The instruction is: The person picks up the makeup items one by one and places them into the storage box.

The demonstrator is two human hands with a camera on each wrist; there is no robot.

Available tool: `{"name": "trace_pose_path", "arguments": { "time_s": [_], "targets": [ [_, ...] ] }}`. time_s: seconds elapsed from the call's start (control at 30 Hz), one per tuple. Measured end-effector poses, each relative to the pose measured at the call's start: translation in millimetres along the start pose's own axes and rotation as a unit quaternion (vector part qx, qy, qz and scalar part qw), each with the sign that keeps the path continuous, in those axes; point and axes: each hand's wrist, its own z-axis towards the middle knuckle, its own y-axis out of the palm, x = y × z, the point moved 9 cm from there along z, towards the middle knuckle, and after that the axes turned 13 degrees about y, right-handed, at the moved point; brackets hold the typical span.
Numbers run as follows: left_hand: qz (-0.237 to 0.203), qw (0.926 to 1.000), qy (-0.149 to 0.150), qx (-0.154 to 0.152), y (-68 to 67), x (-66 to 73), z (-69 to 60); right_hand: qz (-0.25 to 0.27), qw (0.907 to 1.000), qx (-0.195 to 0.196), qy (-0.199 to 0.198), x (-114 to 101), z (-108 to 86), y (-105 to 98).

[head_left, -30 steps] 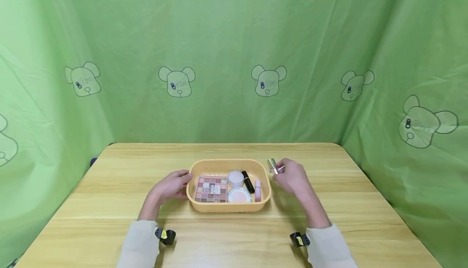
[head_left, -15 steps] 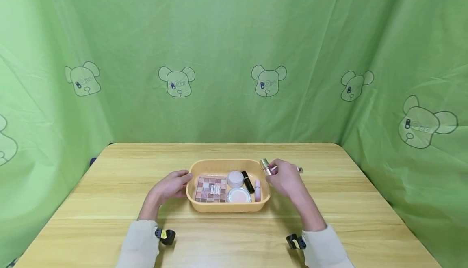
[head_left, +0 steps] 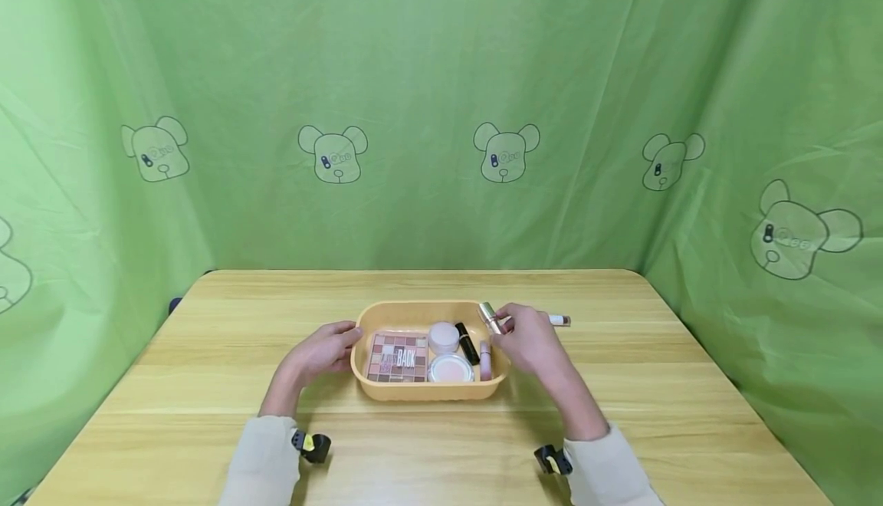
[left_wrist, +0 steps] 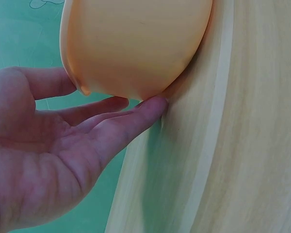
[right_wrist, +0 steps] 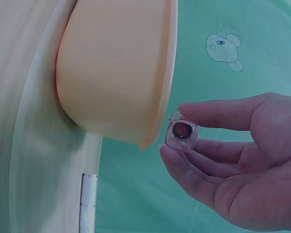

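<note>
A yellow-orange plastic basin [head_left: 431,392] stands on the table. My left hand [head_left: 326,349] holds its left end, thumb over the rim and other fingers against the outer wall, as the left wrist view shows. Between thumb and fingertips, my right hand [head_left: 531,337] pinches a lipstick [head_left: 490,318] with a gold-coloured part and a clear end [right_wrist: 182,133]. That lipstick is tilted, over the basin's right rim. Inside the basin lie an eyeshadow palette [head_left: 398,358], a round pink jar [head_left: 444,337], a round compact [head_left: 451,369], a black lipstick tube [head_left: 467,343] and a pink tube [head_left: 486,360].
A slim white tube with a brownish end [head_left: 560,321] lies on the wooden table [head_left: 414,452] right of the basin, partly behind my right hand. Green curtains [head_left: 421,215] with bear-head prints hang behind and at both sides.
My right hand has moved left with the lipstick, from beside the basin to over its right rim. The slim white tube behind it has come into view. My left hand has stayed put.
</note>
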Motion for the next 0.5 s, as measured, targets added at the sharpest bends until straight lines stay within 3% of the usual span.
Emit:
{"name": "trace_pose_path", "arguments": {
  "time_s": [0.5],
  "targets": [
    [0.001, 1.0000, -0.001, -0.005, 0.2, 2.2, -2.5, 0.005, 0.9997, -0.010, -0.024, -13.1, -6.5, 18.3]
  ]
}}
